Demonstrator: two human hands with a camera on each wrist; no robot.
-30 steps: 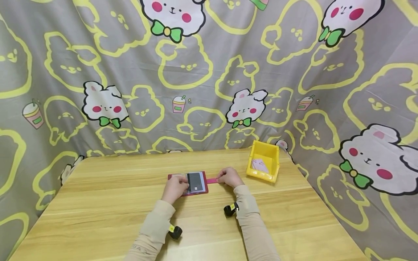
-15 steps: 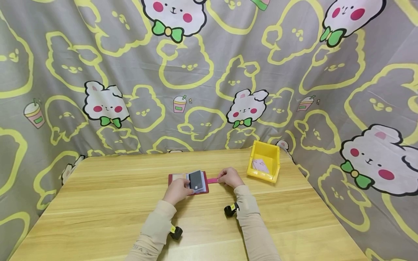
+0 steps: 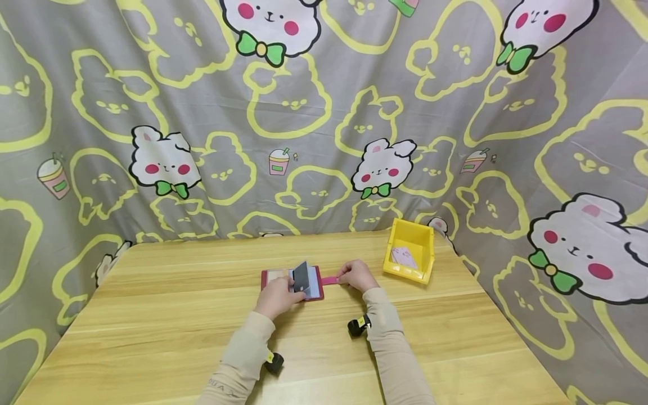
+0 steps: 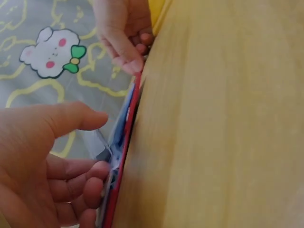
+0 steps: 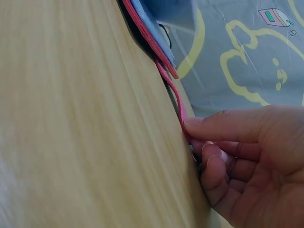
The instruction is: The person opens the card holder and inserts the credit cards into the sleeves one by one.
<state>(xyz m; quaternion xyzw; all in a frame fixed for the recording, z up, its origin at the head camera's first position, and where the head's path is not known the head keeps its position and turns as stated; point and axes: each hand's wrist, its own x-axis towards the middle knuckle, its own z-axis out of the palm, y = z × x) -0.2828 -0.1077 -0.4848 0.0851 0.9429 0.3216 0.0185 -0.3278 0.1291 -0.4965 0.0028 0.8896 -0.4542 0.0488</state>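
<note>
A red card holder (image 3: 318,292) lies spread on the table, with clear sleeves inside. One leaf with a dark grey card (image 3: 301,278) stands tilted up from its right half. My left hand (image 3: 275,295) is at the holder's middle, thumb beside the raised leaf. In the left wrist view its thumb stays apart from the bent fingers (image 4: 95,190), which rest against the sleeves. Between thumb and forefinger, my right hand (image 3: 356,275) pinches the holder's pink strap (image 3: 329,280), which stretches out to the right. The leaf's far side is hidden.
Behind the right hand, a yellow bin (image 3: 409,253) holds a pale pink patterned piece (image 3: 403,256). The wooden table (image 3: 167,315) meets a grey cartoon-print curtain (image 3: 314,140) at the back and right. Each wrist wears a small black camera.
The grey card's leaf lay nearly flat on the right half; it has lifted and tilted up. My left hand has shifted slightly right. The right hand keeps its pinch on the strap.
</note>
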